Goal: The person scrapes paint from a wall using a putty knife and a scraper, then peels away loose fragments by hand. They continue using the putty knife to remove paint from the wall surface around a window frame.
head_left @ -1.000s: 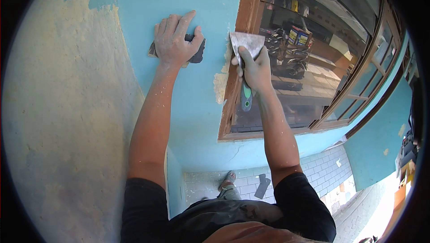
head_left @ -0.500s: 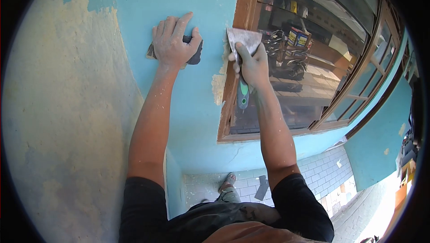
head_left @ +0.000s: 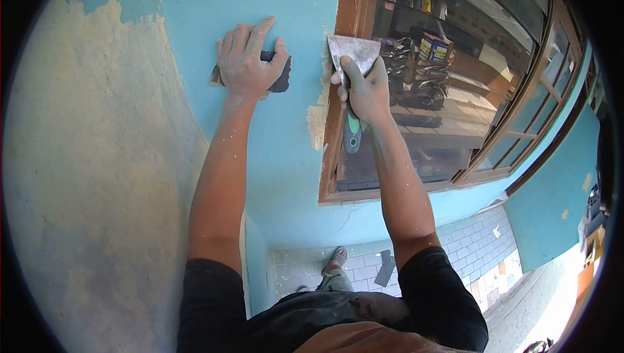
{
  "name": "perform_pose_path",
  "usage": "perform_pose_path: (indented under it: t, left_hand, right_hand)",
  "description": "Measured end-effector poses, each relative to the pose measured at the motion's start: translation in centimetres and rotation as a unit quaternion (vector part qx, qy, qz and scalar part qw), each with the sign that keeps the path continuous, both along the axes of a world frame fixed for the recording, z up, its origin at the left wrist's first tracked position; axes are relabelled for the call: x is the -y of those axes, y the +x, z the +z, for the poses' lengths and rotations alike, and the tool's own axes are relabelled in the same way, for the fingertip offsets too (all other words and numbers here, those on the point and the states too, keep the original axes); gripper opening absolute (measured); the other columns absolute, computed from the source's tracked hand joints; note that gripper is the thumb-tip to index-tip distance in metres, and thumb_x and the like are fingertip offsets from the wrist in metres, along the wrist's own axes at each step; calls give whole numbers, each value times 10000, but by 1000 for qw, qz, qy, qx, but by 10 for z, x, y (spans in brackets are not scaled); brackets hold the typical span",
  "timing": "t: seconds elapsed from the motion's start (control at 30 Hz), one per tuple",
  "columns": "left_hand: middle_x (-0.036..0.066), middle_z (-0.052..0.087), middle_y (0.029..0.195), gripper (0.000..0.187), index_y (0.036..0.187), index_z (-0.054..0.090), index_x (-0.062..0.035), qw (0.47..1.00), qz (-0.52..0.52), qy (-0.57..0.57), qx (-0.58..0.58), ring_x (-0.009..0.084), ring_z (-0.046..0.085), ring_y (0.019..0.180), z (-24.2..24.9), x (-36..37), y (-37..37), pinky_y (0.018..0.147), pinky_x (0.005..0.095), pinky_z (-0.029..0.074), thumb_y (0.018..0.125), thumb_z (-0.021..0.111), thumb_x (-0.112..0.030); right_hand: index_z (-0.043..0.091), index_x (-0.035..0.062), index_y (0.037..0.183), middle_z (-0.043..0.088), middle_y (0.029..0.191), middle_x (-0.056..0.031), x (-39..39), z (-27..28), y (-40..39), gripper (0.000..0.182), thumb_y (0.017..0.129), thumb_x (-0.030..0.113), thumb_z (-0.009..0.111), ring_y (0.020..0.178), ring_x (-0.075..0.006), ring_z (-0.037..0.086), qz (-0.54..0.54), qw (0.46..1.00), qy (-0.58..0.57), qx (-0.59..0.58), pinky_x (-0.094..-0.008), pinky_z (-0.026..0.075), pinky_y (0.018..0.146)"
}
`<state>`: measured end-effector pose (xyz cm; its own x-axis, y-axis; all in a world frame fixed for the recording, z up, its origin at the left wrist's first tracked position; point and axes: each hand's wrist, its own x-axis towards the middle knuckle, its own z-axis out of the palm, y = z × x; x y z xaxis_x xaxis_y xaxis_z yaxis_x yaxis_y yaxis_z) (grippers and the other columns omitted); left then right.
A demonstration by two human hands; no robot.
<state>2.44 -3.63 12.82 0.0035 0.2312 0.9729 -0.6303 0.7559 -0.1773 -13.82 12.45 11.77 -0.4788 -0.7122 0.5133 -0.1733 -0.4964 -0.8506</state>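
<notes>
- Right hand (head_left: 368, 90) is wrapped snugly round a wide-bladed metal scraper with a grey-and-green handle (head_left: 352, 137), thumb laid on the blade's face, probably for steadier control.
- That scraper sits in front of the brown wooden window frame (head_left: 332, 125) and the glass. Can't tell if the blade touches either.
- Its long axis runs nearly straight up and down in view: broad edge at the top, handle butt pointing back toward the wearer.
- Left hand (head_left: 246, 64) lies over a dark grey, ragged-edged flat sheet (head_left: 281, 78) on the light-blue painted wall (head_left: 279, 151), fingers fairly straight, thumb out to the side. Looks like the palm pins it there; can't tell if the fingers grip it too.
- Sheet's long side seems to run crosswise, but the hand covers most of it.
</notes>
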Motion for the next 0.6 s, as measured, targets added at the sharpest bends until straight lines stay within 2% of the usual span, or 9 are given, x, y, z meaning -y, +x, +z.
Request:
perform_pose_path:
  t: [0.1,0.27,0.37,0.43,0.5,0.6]
  left_hand:
    - [7,596,910,416,1172,717,-166,1000,-8,6,1,209,583,837,0,-1,0,760,378,428,763,768,-222]
    - [7,593,908,413,1167,721,-166,1000,-1,-4,-5,207,579,834,0,0,-2,770,378,434,760,767,-218]
    - [6,596,911,410,1165,721,-166,1000,-1,-5,-2,207,581,837,0,2,-1,770,377,434,762,765,-226]
    - [6,597,912,409,1164,720,-166,1000,1,-1,0,207,582,839,0,0,-1,769,379,434,762,766,-226]
    - [6,598,914,409,1163,720,-165,1000,2,4,2,207,584,841,0,0,-1,769,381,435,761,767,-226]
    - [8,599,914,407,1160,720,-164,1000,7,3,-3,207,583,841,-1,0,-2,767,383,434,760,766,-225]
  right_hand:
    - [417,28,1084,682,762,-91,-5,-26,0,256,1039,197,603,481,-97,558,6,1000,22,-2,-244,446,403]
    - [422,25,1090,676,750,-93,6,8,-3,241,1043,190,592,474,-99,552,15,1000,-24,-12,-249,448,402]
    - [469,36,1091,670,767,-83,1,-12,-3,249,1030,219,626,474,-105,547,1,1000,-9,10,-265,450,398]
    - [464,29,1089,669,764,-85,-2,-20,-1,263,1027,222,633,470,-108,546,4,1000,8,2,-264,454,398]
    - [404,24,1108,668,745,-92,0,-17,-2,244,1043,170,588,477,-98,557,1,1000,4,-10,-252,446,400]
    - [398,20,1105,667,748,-87,5,5,-3,254,1045,178,588,479,-96,554,3,1000,-11,-7,-250,445,403]
